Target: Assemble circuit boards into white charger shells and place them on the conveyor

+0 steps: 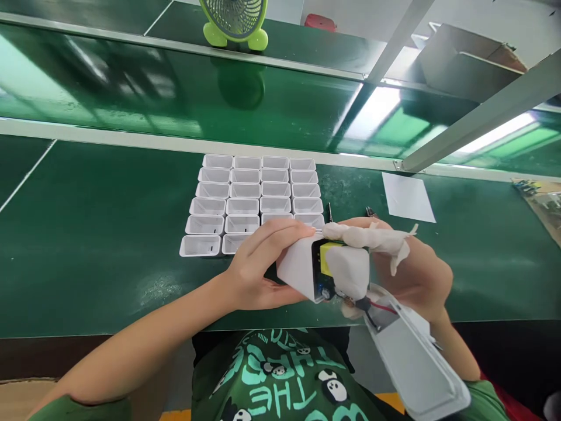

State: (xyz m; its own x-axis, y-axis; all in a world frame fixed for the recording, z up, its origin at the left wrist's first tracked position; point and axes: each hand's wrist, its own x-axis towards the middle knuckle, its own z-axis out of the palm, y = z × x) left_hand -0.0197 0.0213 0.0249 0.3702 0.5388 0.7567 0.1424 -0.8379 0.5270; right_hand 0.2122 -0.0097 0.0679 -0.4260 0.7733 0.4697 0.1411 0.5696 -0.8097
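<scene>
My left hand is wrapped round a white plastic housing, holding it tilted above the table's front edge. Inside its open end show a dark circuit board and a yellow component. White finger covers are on my right hand, whose index finger lies along the housing's upper edge and whose thumb is below. Between them is a rounded white piece, partly inside the opening. Red and dark wires run from there to a pale cover hanging below my right hand.
Rows of white open trays stand on the green table beyond my hands. Dark-tipped tools and a white sheet lie to the right. A green fan and a cardboard box stand on the shelf above; a metal post slants down.
</scene>
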